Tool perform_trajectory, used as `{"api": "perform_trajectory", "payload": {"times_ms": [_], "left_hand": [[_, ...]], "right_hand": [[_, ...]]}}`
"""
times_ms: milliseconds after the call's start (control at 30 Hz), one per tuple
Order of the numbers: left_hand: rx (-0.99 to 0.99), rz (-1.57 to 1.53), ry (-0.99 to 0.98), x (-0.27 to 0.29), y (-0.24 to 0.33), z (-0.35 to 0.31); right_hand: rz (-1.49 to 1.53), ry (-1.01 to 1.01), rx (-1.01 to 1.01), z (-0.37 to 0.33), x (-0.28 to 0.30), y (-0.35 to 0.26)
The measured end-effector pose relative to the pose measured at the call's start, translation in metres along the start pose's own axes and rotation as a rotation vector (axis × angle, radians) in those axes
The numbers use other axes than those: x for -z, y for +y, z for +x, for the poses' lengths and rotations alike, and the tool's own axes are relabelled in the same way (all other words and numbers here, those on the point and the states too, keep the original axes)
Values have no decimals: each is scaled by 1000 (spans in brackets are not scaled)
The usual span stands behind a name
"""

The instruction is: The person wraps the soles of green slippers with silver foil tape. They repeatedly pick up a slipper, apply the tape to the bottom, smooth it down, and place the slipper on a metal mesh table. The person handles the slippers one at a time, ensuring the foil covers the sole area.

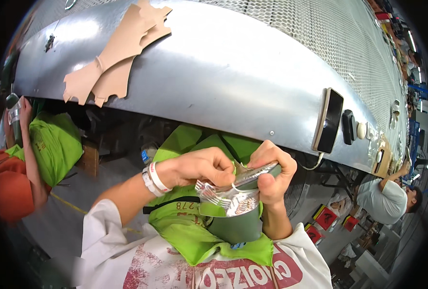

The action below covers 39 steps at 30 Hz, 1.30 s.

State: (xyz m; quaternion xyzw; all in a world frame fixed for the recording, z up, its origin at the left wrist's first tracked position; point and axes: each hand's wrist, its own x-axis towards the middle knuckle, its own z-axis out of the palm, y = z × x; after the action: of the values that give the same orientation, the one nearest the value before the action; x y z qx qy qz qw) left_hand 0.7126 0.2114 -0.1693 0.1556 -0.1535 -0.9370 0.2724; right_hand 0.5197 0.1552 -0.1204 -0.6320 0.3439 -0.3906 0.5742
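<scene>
Over my lap I hold a dark green curved piece (235, 227) with shiny silver, foil-like material (238, 202) along its upper part. My left hand (209, 166) is closed in a pinch on the silver material, which looks crinkled below the fingers. My right hand (274, 171) is wrapped round the upper right end of the green piece, thumb in front and fingers behind. A pale band crosses the silver part between the hands. What kind of article this is, I cannot make out. My bright green apron (175, 229) lies beneath it.
Ahead stands a metal worktable (214, 62) with a mesh surface (320, 38) behind. On it lie tan cut-out pieces (112, 67), a phone (330, 120) with a cable and a black object (348, 127). One co-worker (16, 173) sits left, another person (385, 200) far right. Red boxes (324, 217) stand low at right.
</scene>
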Motion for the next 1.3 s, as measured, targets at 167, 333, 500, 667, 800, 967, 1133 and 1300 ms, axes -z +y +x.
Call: {"api": "perform_trajectory", "payload": {"times_ms": [167,333,500,667,800,967,1133,1300], "left_hand": [[-366,609,555,-60,15,-17],[-713,1175,836,-97,-7,-18],[-621,462,583,-67,-26,-20],[-449,57,504,-58,-53,-39],[-519,415,603,-60,-76,-38],[-435,343,702,-68,-84,-21],[-324,156,598,-59,-81,-2],[60,5,174,-26,-86,21]], "right_hand": [[49,117,-34,-9,5,-1],[38,80,-78,-3,8,-2],[307,-53,-263,0,19,1],[256,-337,-210,-2,45,14],[322,-251,-194,-9,45,13],[430,-143,-186,-23,53,24],[578,-49,-74,-34,46,38],[806,-13,20,-43,39,50]]}}
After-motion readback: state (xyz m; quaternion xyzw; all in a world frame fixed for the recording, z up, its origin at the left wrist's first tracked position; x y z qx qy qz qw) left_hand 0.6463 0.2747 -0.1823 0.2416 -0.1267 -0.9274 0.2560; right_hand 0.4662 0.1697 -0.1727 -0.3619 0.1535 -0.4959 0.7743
